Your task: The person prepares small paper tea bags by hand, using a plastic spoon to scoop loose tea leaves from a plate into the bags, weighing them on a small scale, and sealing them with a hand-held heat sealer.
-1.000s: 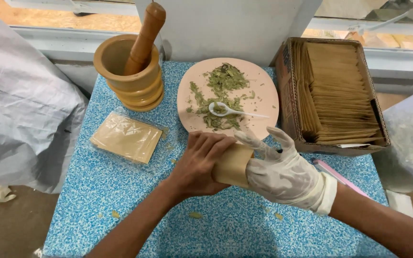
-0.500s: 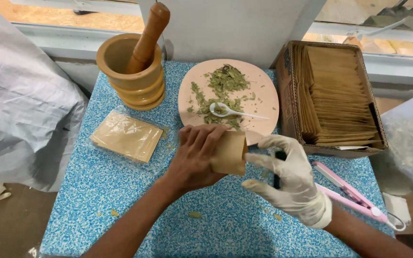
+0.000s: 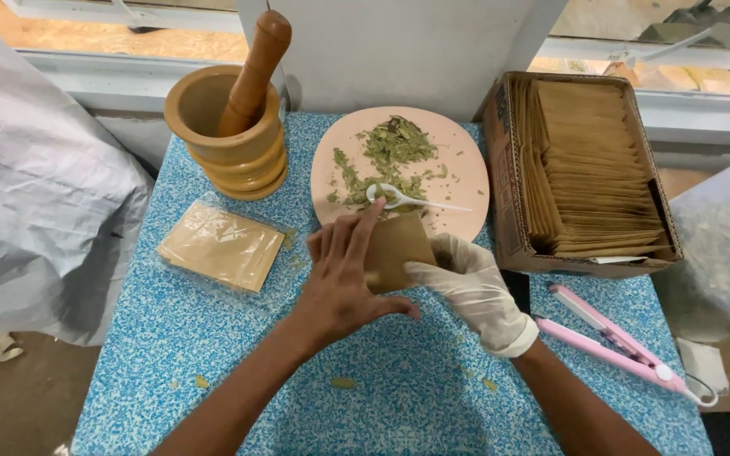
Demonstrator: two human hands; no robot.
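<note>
A small brown paper pouch (image 3: pixel 394 247) is being held upright just above the blue speckled bench (image 3: pixel 213 355), right at the near rim of the pink plate (image 3: pixel 466 173). It is being pinched by the bare left hand (image 3: pixel 344 283), whose grip is closed on the pouch with the fingers laid along its left face and the thumb stretched out below it. The pouch's right edge is being gripped by the right hand (image 3: pixel 471 287), which is covered by a white glove, its fingers curled onto the paper. Whether the pouch's mouth is open cannot be told. Crushed dried green leaves (image 3: pixel 390 160) are being carried on the plate, with a white plastic spoon (image 3: pixel 407 199) lying among them. A wooden pestle (image 3: pixel 253 72) is being held tilted inside a wooden mortar (image 3: pixel 228 139) at the far left of the bench. A clear bag of flat brown pouches (image 3: pixel 221 245) is lying near the left hand. A cardboard box (image 3: pixel 500 143) on the right is being filled by a tight row of brown paper envelopes (image 3: pixel 593 169) standing on edge. A pink heat sealer (image 3: pixel 618 342) is lying near the right forearm.
</note>
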